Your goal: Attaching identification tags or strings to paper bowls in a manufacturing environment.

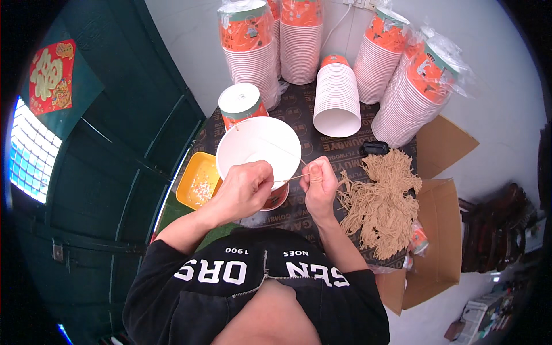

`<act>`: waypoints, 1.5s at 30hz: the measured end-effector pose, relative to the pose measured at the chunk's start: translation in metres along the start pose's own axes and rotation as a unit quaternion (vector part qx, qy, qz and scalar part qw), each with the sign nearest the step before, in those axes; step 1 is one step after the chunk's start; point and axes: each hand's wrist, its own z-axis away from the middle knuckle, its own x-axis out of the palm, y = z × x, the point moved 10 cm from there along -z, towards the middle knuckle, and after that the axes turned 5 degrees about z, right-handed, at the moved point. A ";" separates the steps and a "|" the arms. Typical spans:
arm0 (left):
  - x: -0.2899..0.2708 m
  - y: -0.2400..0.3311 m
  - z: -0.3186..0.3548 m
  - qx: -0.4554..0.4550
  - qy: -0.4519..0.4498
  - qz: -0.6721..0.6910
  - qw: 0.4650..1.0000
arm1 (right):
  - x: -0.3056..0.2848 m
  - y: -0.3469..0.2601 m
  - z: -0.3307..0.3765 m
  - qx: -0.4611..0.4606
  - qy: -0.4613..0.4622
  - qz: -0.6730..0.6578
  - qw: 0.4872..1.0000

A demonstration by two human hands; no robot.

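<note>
A white-lined paper bucket (259, 135) stands mouth up in front of me, on top of another bucket whose orange side (276, 199) shows below. A thin tan cord (290, 179) runs between my hands, and a strand of it crosses the bucket's mouth to the far left rim. My left hand (248, 183), over the near rim, is closed with the cord at its fingertips. Just right of the rim, my right hand (319, 185) pinches the cord between thumb and curled fingers. Whether the cord is knotted is too small to tell.
A yellow tray (187, 183) holding small bits sits left. An upside-down bucket (238, 100) stands behind. Tall bucket stacks (302, 49) line the wall; one stack (337, 100) lies toward me. Right are a tan cord bundle (382, 207), a black object (375, 148) and a cardboard box (440, 238).
</note>
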 end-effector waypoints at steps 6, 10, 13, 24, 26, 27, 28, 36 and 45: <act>-0.023 -0.001 -0.002 0.031 -0.016 0.043 0.998 | 0.005 -0.014 -0.009 -0.048 -0.044 0.003 0.998; -0.093 -0.009 0.003 0.052 0.222 -0.112 0.967 | 0.004 -0.021 -0.009 -0.075 -0.044 0.007 0.996; -0.111 -0.050 0.015 -0.169 0.243 -0.145 0.944 | 0.000 -0.018 -0.008 -0.077 -0.047 0.024 0.996; -0.108 -0.100 0.042 -0.224 0.257 0.097 0.935 | 0.019 -0.038 -0.002 -0.108 -0.090 0.030 0.990; -0.147 -0.085 0.042 -0.143 0.330 -0.009 0.933 | 0.014 -0.040 -0.003 -0.098 -0.073 -0.019 0.992; -0.163 -0.084 0.043 -0.146 0.361 -0.033 0.920 | 0.008 -0.039 -0.005 -0.091 -0.056 -0.037 0.994; -0.182 -0.080 0.047 -0.145 0.382 -0.090 0.908 | 0.005 -0.040 -0.007 -0.096 -0.053 -0.038 0.993; -0.212 -0.062 -0.020 -0.038 0.317 -0.471 0.822 | -0.025 -0.009 -0.005 -0.025 -0.007 -0.084 0.996; -0.168 -0.145 -0.106 0.010 0.164 -0.607 0.777 | -0.044 -0.002 0.002 -0.019 0.011 -0.063 0.998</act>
